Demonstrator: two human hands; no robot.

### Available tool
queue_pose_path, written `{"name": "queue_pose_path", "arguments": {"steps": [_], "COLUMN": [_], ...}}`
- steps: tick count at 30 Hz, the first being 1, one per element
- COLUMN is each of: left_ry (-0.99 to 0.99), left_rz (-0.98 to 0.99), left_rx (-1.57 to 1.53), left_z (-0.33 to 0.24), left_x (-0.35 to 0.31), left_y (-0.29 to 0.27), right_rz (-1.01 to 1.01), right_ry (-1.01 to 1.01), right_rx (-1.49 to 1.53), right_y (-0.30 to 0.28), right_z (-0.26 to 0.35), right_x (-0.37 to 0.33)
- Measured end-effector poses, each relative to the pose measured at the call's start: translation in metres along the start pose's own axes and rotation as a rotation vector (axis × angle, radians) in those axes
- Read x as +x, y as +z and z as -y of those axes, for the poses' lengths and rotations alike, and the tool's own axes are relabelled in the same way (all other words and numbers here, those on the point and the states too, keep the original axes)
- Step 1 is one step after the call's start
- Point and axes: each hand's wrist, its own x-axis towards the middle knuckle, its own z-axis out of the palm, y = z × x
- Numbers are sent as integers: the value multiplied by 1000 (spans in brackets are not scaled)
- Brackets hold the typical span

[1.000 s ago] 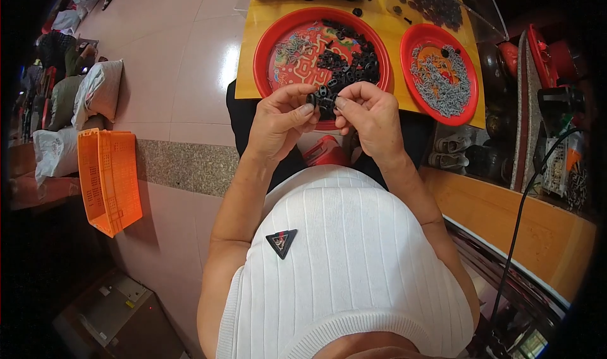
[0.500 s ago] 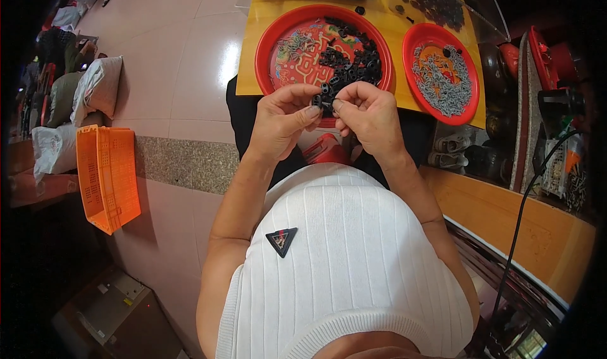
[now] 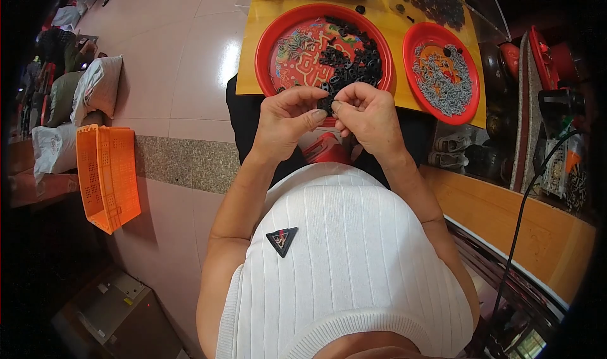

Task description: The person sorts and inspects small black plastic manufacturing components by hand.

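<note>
Small black part (image 3: 325, 104) at near edge of large red tray (image 3: 262, 50). Left hand (image 3: 284, 122): thumb and forefinger apart around part, contact unclear. Right hand (image 3: 370, 118): thumb and forefinger pinched on its side

A yellow table (image 3: 262, 11) carries a large red tray (image 3: 262, 55), a small red tray (image 3: 408, 61), bins (image 3: 436, 5) and stray black bits (image 3: 360, 9).

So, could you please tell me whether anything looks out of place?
Possibly: a dark piece sits among the silver screws in the smaller red tray, and a loose black piece lies on the yellow table, both apart from the heaped black parts.
</note>
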Motion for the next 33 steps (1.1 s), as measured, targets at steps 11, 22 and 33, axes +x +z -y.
{"name": "queue_pose_path", "arguments": {"steps": [11,22,33], "left_ry": [-2,78,108], "left_rz": [-1,6,-29], "left_rx": [-21,25,189], "left_z": [4,7,5], "left_x": [0,0,2], "left_y": [2,3,8], "right_rz": [19,325,372], "right_ry": [52,36,37], "right_rx": [4,468,375], "right_y": [-1,-12,-13], "right_z": [-1,-24,-27], "right_x": [3,15,23]}}
